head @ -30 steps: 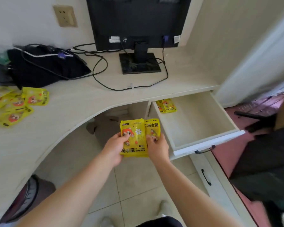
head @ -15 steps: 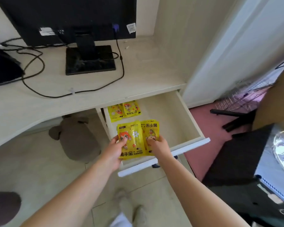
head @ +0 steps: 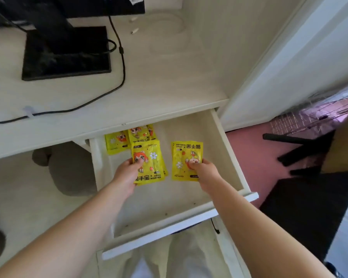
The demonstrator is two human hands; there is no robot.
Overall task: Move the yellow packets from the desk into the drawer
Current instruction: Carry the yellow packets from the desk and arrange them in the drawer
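The left grip (head: pixel 127 174) pinches a thin stack of yellow packets (head: pixel 151 157) by its lower left edge, thumb curled over the printed face. The right grip (head: pixel 205 173) pinches a second stack (head: pixel 184 155) by its lower right corner. Both stacks sit over the floor of the open drawer (head: pixel 234 157), slightly apart. They look light, floppy and slick, so an edge pinch suits them. Other packets (head: pixel 119 141) lie at the drawer's back, under the table (head: pixel 169 87) edge.
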